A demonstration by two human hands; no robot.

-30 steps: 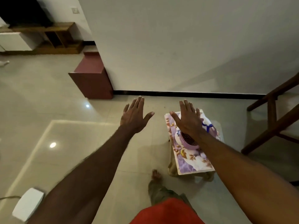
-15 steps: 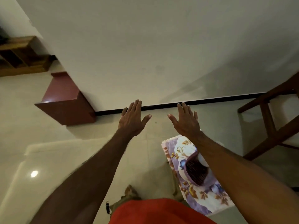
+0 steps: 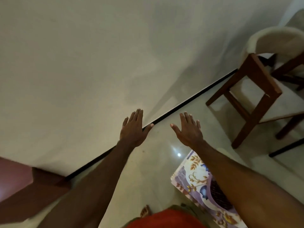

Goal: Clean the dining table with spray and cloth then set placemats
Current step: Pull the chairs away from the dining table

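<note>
My left hand (image 3: 134, 129) and my right hand (image 3: 189, 130) are stretched out in front of me, palms down, fingers spread, holding nothing. Below my right forearm a floral placemat (image 3: 195, 176) in purple, white and gold lies on a low stool, with a dark ribbed object (image 3: 218, 193) on top of it, partly hidden by my arm. No spray bottle, cloth or dining table top is in view.
A plain wall with a black skirting strip (image 3: 181, 107) runs diagonally ahead. A wooden chair (image 3: 256, 89) with a pale cushion stands at the right. A maroon block (image 3: 24, 188) sits at the lower left. The tiled floor (image 3: 161, 162) lies between them.
The view has swung right and tilted. The maroon block slid to the lower left, the chair came further into view, and the placemat dropped toward the lower right. Both hands stay open.
</note>
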